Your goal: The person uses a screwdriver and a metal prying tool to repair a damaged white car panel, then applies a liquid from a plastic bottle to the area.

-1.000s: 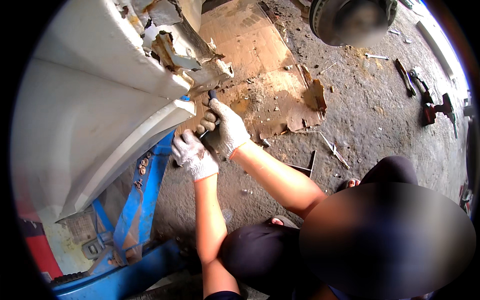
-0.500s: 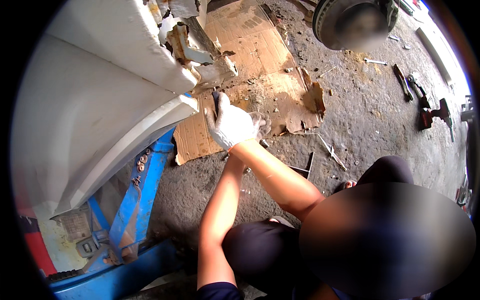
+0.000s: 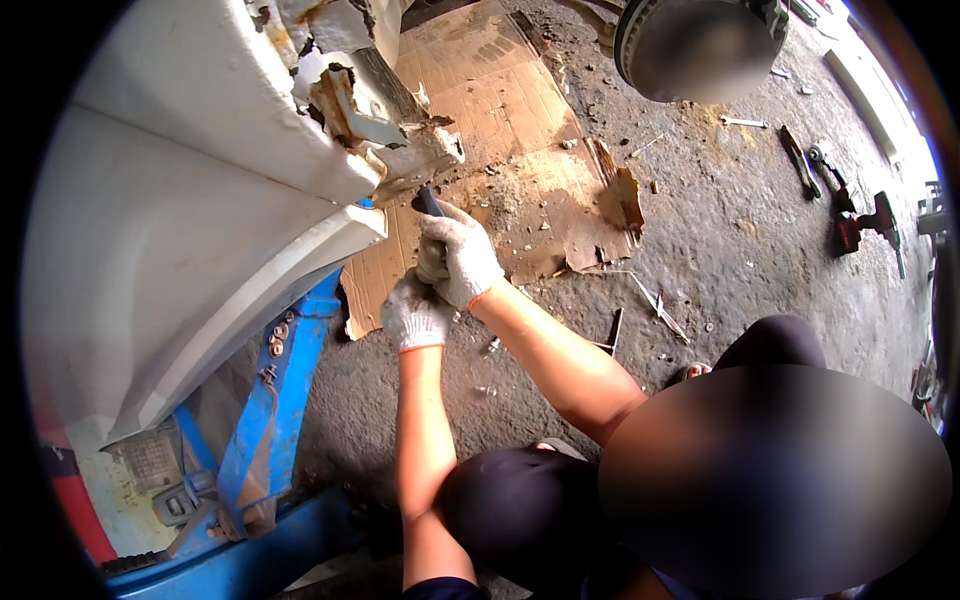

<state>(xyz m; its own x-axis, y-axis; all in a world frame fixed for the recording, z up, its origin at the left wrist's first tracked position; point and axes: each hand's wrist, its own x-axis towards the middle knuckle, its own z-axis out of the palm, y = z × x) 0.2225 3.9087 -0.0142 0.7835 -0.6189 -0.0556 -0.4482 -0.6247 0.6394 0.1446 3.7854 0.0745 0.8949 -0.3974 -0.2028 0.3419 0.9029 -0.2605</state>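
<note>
Contact seems to join white-gloved left hand (image 3: 415, 314) and right hand (image 3: 464, 262) now, after the left reached beyond the right wrist. Right hand clasps black cylindrical tool (image 3: 430, 203) near rusted white car-body edge (image 3: 425, 156); left fingers' hold, probably steadying, is hidden.

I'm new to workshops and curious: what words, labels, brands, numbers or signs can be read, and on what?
No text is readable.
Greyish patch, lower left: too small and blurred to read.
Cardboard: dark marks, no legible lettering.
Red and black power tool: too small to show markings.
Black piece in the right hand: no lettering visible.
</note>
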